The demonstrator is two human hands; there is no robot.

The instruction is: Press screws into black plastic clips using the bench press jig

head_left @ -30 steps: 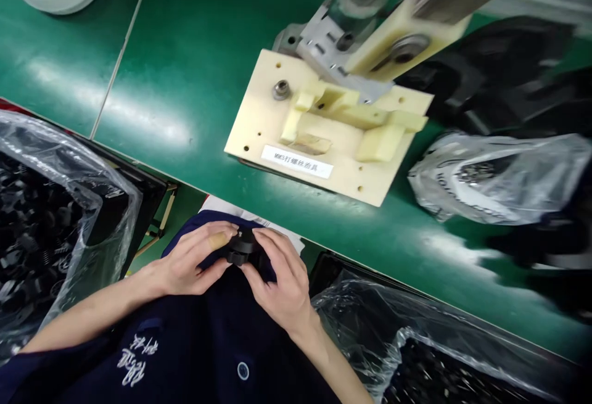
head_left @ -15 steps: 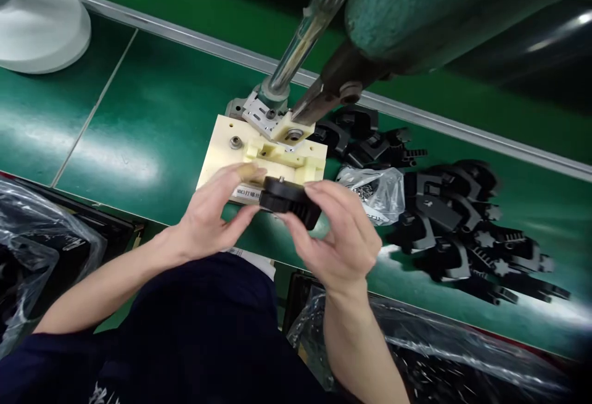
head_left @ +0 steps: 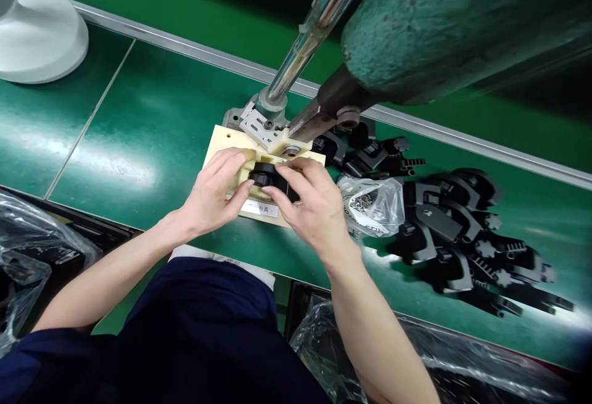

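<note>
A black plastic part (head_left: pixel 264 174) with a rounded edge lies in the recess of a cream-coloured fixture block (head_left: pixel 216 144). My left hand (head_left: pixel 217 189) closes around the part's left end, its thumb at the near side and its fingertips by the raised wall of the block. On the other end, my right hand (head_left: pixel 314 203) pinches the part between thumb and fingers, hiding much of that side. Just behind the part hangs the cream press head (head_left: pixel 296 143), joined to a steel bar (head_left: pixel 314 121). A white printed label (head_left: pixel 259 208) is on the block's front.
To the right, a clear bag of small metal pieces (head_left: pixel 370 200) sits beside a pile of black and grey plastic parts (head_left: pixel 444 219). A green press body (head_left: pixel 416 34) overhangs the bench, with a chrome column (head_left: pixel 305 40). At far left stands a white round base (head_left: pixel 41 34).
Both hands have moved away from me and lowered the black part from in front of the fixture into its recess. The view has shifted slightly.
</note>
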